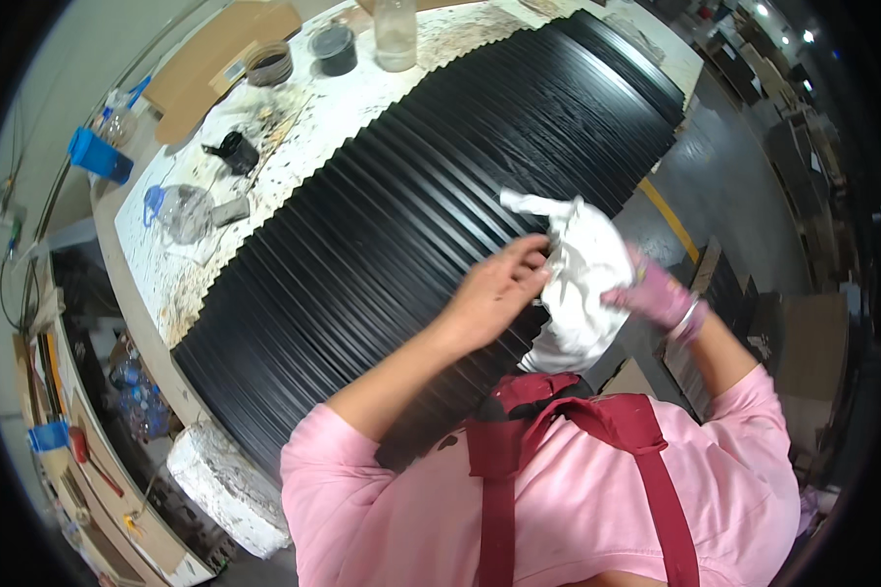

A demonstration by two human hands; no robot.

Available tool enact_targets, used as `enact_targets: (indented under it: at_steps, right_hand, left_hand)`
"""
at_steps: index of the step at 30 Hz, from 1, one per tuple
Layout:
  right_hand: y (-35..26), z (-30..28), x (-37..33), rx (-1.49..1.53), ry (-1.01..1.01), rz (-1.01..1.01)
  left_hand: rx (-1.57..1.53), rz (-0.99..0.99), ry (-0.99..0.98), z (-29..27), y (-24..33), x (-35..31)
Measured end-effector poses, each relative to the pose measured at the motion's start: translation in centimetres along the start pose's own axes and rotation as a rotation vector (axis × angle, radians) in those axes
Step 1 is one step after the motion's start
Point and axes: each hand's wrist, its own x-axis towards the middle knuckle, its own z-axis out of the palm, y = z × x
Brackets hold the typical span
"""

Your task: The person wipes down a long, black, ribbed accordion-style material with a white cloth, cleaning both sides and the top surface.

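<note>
A white cloth hangs bunched between my two hands, above the near right edge of a long black ridged piece. My bare left hand has its fingers bent against the cloth's left side and pinches it there. From the right, my right hand in a pink glove grips the cloth, its fingers slightly blurred. The ridged piece stretches diagonally across the table, from the near left to the far right. Its many narrow ridges shine in places, and several fine streaks mark its far right part.
On the stained white tabletop stand a blue-capped plastic bottle, a black cup, a lidded dark tub and a clear container. A blue cup stands at the left edge. A white block sits near left.
</note>
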Motion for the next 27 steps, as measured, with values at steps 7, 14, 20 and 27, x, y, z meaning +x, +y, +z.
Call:
enact_targets:
  at_steps: [7, 14, 20, 27]
  right_hand:
    - [-10.4, -10.0, 7.8, -0.207, 0.725, -0.733]
    - [2.5, -7.0, 3.5, -1.216, -0.411, -0.151]
    - [1.3, -13.5, -2.8, -1.207, -0.348, 0.440]
    - [2.3, -21.4, -8.4, -0.748, 0.268, 0.420]
  left_hand:
    - [1.317, 0.141, 0.338, -5.2, -4.9, 3.0]
    - [1.367, 0.103, 0.317, -5.0, -5.3, 3.4]
    - [1.407, 0.099, 0.337, -4.8, -5.9, 3.6]
    - [1.416, 0.028, 0.277, -4.4, -5.1, 4.0]
